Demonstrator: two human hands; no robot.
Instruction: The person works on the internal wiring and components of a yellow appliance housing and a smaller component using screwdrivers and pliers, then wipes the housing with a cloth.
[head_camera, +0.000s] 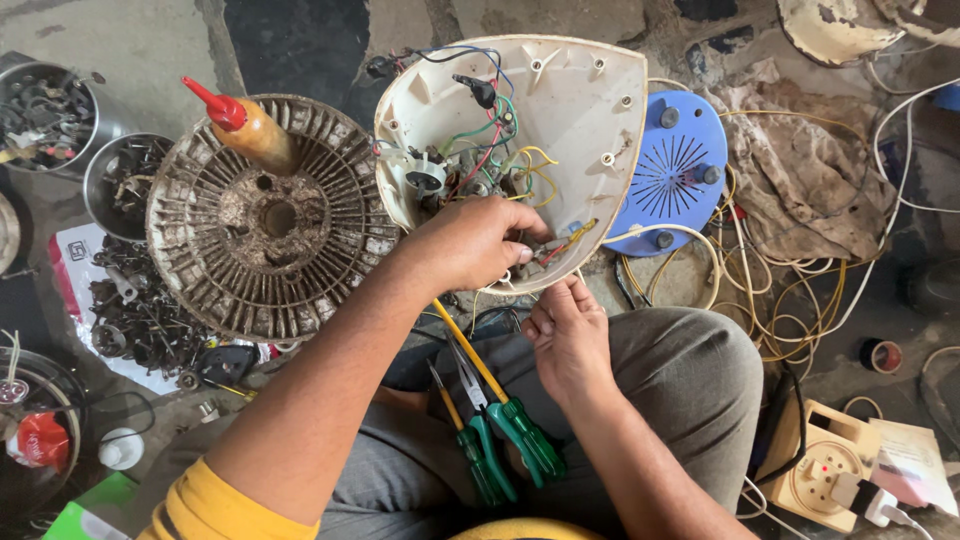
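Cluttered concrete floor, landmark white housing (560, 120): left of it a ribbed fan grille (270, 220) with oil bottle (245, 125), left hand (470, 245) pinching wires (500, 150) inside it, right hand (570, 335) half-curled below its rim, blue disc (680, 170) right of it.

green carton (85, 512) bottom left, white printed sheet (72, 252) at left

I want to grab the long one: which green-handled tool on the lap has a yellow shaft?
The screwdriver, lying nearest the right hand. The pliers beside it have bare metal jaws instead.
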